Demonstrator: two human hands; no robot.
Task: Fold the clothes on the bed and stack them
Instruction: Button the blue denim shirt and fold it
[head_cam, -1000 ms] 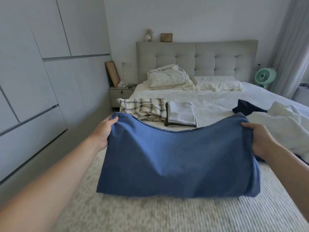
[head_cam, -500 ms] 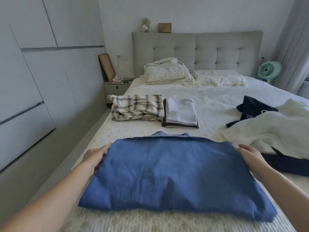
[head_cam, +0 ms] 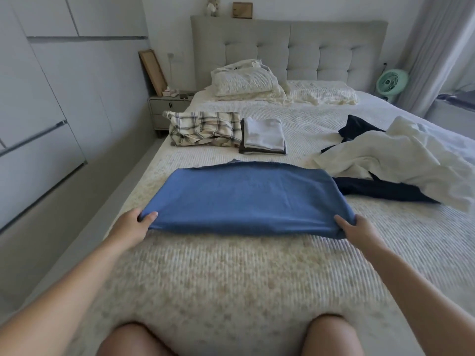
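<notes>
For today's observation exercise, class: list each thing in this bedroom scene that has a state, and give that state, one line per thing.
Blue garment: folded, flat on the bed, near corners held.
Left hand: pinches the left corner.
Right hand: holds the right corner.
Plaid garment: folded loosely.
White and dark stack: folded, stacked.
White garment: unfolded, crumpled.
Navy garment: unfolded, partly under the white one.
Bed: covered.

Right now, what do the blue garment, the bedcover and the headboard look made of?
Blue garment: looks like matte woven cloth, perhaps cotton or linen; soft folds, no sheen, and it bends in each hand's grip.
Bedcover: cream textile with fine raised ribs, likely knitted or woven cotton.
Headboard: grey fabric upholstery over padding, judging by the tufted square panels.
</notes>
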